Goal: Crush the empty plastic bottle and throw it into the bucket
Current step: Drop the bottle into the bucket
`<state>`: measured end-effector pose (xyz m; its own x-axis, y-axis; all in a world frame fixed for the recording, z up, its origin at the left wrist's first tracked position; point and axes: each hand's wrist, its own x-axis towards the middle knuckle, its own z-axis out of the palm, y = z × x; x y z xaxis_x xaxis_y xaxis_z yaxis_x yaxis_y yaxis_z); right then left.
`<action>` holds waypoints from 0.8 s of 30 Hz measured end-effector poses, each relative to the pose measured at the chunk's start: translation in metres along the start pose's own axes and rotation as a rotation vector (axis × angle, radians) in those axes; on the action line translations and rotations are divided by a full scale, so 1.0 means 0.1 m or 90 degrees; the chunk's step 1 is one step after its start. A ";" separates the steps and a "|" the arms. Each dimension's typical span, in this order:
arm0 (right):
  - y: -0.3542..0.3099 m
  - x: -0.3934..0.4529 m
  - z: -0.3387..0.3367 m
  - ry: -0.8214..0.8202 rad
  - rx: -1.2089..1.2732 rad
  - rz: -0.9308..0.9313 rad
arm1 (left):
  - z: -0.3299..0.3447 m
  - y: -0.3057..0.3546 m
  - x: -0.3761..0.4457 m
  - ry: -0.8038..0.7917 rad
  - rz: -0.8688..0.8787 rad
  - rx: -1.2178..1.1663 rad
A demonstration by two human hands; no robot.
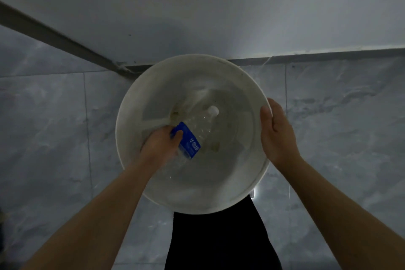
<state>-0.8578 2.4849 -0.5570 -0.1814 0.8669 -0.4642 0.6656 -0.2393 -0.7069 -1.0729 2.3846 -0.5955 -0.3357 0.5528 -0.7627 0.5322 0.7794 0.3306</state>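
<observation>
The left hand (pixel 161 144) is closed around the blue-labelled middle of the clear plastic bottle (pixel 192 133), held inside the round white plastic bucket (pixel 252 190), whose rim the right hand (pixel 277 131) clasps; empty, the bottle probably feels light, thin-walled and slippery

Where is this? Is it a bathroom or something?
Maybe. It looks like a corner of a tiled room, possibly a bathroom or utility space, though nothing settles it. Grey marble-look floor tiles meet plain pale walls, and a white bucket stands in the corner.
</observation>
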 end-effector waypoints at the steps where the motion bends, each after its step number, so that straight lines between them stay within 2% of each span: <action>1: 0.00 -0.01 0.00 0.010 0.008 -0.010 | 0.04 0.00 0.10 -0.006 -0.003 0.012; 4: 0.00 -0.03 -0.01 0.020 0.039 -0.037 | 0.16 0.03 0.39 -0.030 0.014 0.055; 9: 0.05 0.00 0.00 0.014 0.074 -0.039 | 0.43 0.03 0.87 -0.109 0.121 0.154; 14: 0.11 -0.01 0.02 0.019 0.121 -0.025 | 0.66 -0.10 1.26 -0.186 0.133 0.210; 18: 0.18 0.00 0.04 0.026 0.161 -0.002 | 0.74 -0.22 1.53 -0.157 0.119 0.246; 24: 0.22 0.01 0.04 0.046 0.213 0.005 | 0.86 -0.29 1.80 -0.059 0.142 0.255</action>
<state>-0.8461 2.4781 -0.5755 -0.1178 0.8902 -0.4400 0.3902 -0.3660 -0.8449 -1.0822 2.4368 -0.7902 -0.1185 0.6513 -0.7495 0.8479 0.4592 0.2650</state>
